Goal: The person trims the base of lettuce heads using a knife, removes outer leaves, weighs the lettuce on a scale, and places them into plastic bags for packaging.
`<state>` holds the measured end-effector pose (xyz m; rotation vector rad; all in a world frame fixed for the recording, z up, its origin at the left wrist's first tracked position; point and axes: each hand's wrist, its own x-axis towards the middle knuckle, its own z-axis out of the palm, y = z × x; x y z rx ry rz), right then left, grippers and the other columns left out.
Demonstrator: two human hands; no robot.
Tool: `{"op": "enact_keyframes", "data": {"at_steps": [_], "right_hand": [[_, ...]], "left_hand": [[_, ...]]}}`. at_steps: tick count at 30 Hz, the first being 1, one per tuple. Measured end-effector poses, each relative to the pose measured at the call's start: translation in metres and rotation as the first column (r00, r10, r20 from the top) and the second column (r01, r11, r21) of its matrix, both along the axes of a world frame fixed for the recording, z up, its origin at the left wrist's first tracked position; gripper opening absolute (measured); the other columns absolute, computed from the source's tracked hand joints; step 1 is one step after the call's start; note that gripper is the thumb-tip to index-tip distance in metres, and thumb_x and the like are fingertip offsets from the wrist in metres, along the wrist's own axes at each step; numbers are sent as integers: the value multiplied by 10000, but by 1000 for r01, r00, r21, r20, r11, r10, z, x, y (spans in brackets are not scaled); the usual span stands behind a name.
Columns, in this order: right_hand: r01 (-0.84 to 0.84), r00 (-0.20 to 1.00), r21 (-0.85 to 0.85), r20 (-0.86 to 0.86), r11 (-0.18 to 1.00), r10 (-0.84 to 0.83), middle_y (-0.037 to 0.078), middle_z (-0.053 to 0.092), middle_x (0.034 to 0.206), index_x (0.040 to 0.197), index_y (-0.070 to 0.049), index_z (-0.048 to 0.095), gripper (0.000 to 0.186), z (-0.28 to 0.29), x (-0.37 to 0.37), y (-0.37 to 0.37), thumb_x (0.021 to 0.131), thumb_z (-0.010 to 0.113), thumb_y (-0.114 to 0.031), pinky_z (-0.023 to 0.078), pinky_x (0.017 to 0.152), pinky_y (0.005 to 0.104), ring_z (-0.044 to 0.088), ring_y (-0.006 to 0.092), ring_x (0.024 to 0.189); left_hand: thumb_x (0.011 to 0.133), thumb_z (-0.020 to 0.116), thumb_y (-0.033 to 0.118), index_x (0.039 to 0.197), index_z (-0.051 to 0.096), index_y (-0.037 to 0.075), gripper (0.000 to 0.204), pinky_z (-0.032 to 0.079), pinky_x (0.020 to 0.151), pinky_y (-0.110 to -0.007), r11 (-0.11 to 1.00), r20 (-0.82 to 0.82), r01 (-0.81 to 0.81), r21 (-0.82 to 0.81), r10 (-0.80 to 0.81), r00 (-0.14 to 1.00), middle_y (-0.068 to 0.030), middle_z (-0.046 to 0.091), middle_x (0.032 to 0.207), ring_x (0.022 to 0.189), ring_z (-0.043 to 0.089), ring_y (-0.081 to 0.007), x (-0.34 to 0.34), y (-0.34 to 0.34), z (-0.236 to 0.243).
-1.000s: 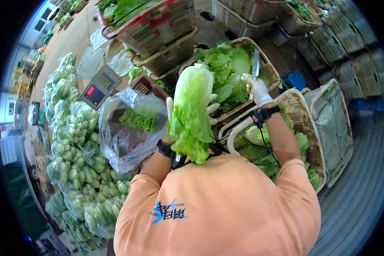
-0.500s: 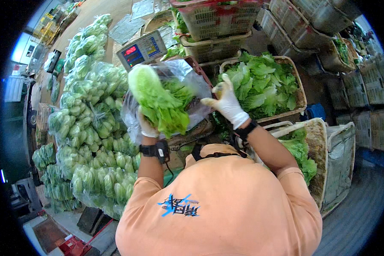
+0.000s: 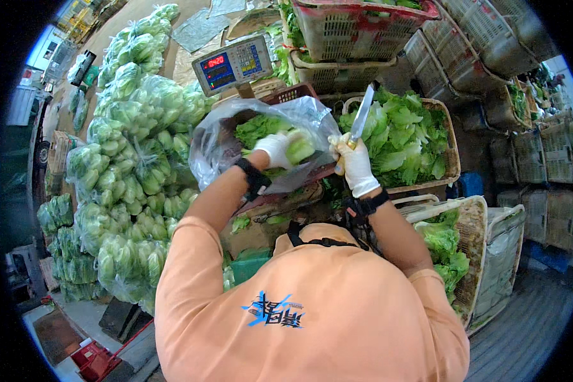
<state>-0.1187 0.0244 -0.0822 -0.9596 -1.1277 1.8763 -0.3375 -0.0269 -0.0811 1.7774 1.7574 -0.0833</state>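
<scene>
My left hand [image 3: 275, 151], in a white glove, reaches into a clear plastic bag [image 3: 210, 148] and grips a lettuce head [image 3: 300, 148] by its pale end. More green leaves [image 3: 254, 127] lie inside the bag, which sits spread open in a dark red crate [image 3: 291, 93]. To the right of the bag, my gloved right hand [image 3: 356, 167] is closed round the yellowish handle of a knife [image 3: 363, 113]. The blade points up and away from me. The right fingers are close to the bag's edge; whether they touch it I cannot tell.
A scale display [image 3: 232, 63] stands beyond the bag. Bagged green vegetables [image 3: 124, 159] are heaped on the left. Right of the knife is a crate of loose lettuce [image 3: 407, 137]; another lettuce crate [image 3: 474, 254] stands nearer. Stacked crates [image 3: 344, 38] rise at the back and right.
My left hand has moved right and down into the bag with the lettuce, which has turned its pale end rightward. My right fingers have closed, and the knife's blade now shows.
</scene>
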Motion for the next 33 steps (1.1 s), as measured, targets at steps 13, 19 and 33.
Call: {"op": "enact_keyframes", "data": {"at_steps": [13,19,33], "right_hand": [[289,957,-172,60,942,-283,36,557,729,823,-70,468,151,-14,27,-4,867,604,-19,450,542,248,528,123,593],[248,958,-38,162,968,-239,-18,557,677,770,-96,532,144,-32,48,1,831,663,-103,389,479,214,506,98,565],[-240,212,494,867,835,-452,150,534,1226,1105,-83,528,543,40,344,-97,660,777,-269,403,939,449,510,294,1152]], "left_hand": [[792,610,276,1263,528,169,490,331,1044,-441,935,128,59,349,-110,986,-212,374,1397,1258,381,-399,-8,-33,-122],[844,545,510,1364,392,76,694,394,983,-370,851,-39,-48,-522,33,999,-230,488,1299,1163,513,-340,-59,-122,-33],[849,553,25,1292,484,-1,449,415,936,-322,919,612,-354,176,180,770,-132,598,1170,1036,576,-219,55,-105,94]]}}
